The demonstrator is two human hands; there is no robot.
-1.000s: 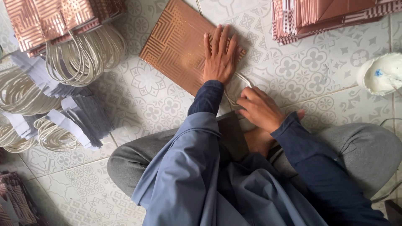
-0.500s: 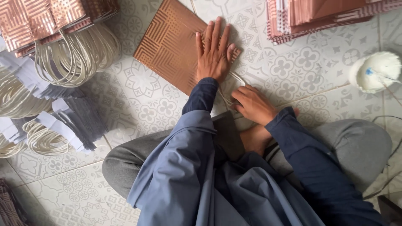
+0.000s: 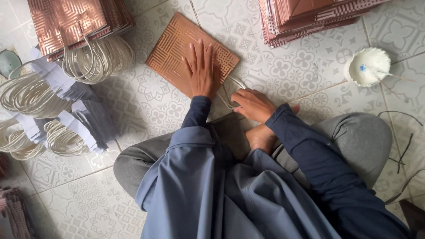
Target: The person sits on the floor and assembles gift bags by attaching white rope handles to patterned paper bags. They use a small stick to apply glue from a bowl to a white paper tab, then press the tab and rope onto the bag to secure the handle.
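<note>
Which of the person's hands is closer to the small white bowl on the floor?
Right. The right hand lies left of the white bowl, at the bag's cord handle; the left hand presses the flat copper bag, farther away.

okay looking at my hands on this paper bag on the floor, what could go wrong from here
1. The left hand presses flat on the brown patterned paper bag while the right hand handles its white cord handle at the edge; a hard tug might tear the paper or pull the cord loose.
2. The small white bowl with a stick in it sits close to the right elbow; a wide arm sweep could tip it onto the tiled floor.
</note>
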